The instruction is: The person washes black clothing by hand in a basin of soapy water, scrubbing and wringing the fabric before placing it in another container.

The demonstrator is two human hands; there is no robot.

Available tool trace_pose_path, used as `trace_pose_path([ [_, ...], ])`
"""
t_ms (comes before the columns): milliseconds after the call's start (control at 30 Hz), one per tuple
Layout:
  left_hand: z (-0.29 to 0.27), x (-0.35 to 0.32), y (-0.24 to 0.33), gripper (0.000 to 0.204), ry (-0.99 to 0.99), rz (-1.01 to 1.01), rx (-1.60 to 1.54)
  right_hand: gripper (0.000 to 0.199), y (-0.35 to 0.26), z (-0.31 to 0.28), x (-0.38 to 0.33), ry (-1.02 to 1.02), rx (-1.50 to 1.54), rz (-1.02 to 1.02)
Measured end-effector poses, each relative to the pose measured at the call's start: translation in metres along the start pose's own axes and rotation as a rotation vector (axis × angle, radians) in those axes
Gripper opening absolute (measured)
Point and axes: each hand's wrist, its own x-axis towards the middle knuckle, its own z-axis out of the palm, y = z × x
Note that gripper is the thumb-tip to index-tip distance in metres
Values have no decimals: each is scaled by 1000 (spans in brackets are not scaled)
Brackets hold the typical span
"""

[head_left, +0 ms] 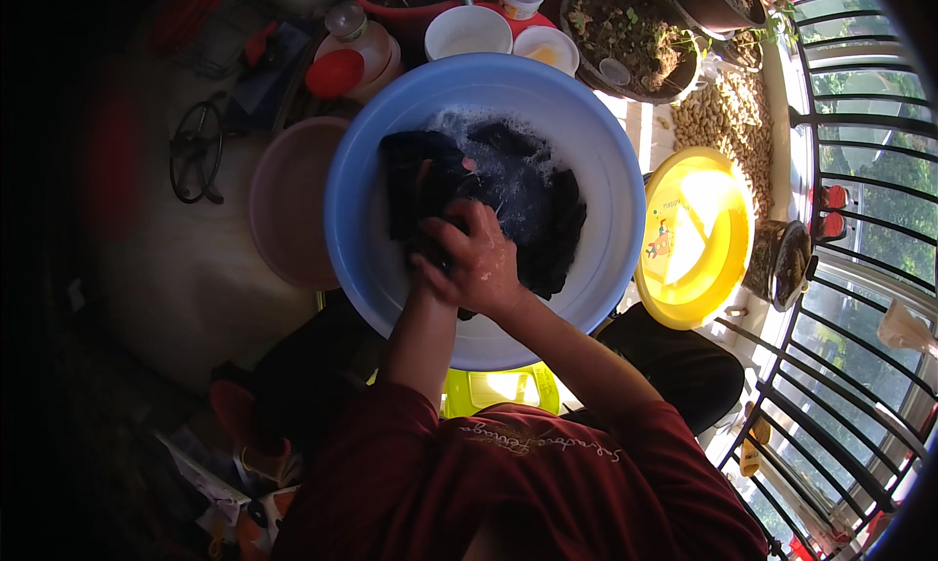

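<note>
A large blue basin (596, 141) holds soapy water and a dark wet garment (547, 234). My right hand (479, 263) lies on top, wet and soapy, its fingers closed on a bunch of the dark cloth at the basin's near left. My left hand (425, 268) is mostly hidden beneath the right one; it presses against the same bunch of cloth. Both forearms reach in from below, out of dark red sleeves.
A pink basin (283, 204) sits left of the blue one, a yellow basin (699, 238) to its right. White bowls (467, 31), a red-lidded jar (337, 70) and plant pots (630, 33) stand beyond. A metal railing (850, 297) runs along the right. A yellow-green stool (498, 390) is under me.
</note>
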Motion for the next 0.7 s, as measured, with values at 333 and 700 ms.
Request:
trace_pose_path([
  [333, 5, -3, -18, 47, 83, 185, 146, 47, 129, 15, 32, -52, -196, 524],
  [700, -38, 74, 8, 41, 394, 586, 1933, 49, 181, 38, -14, -311, -336, 266],
])
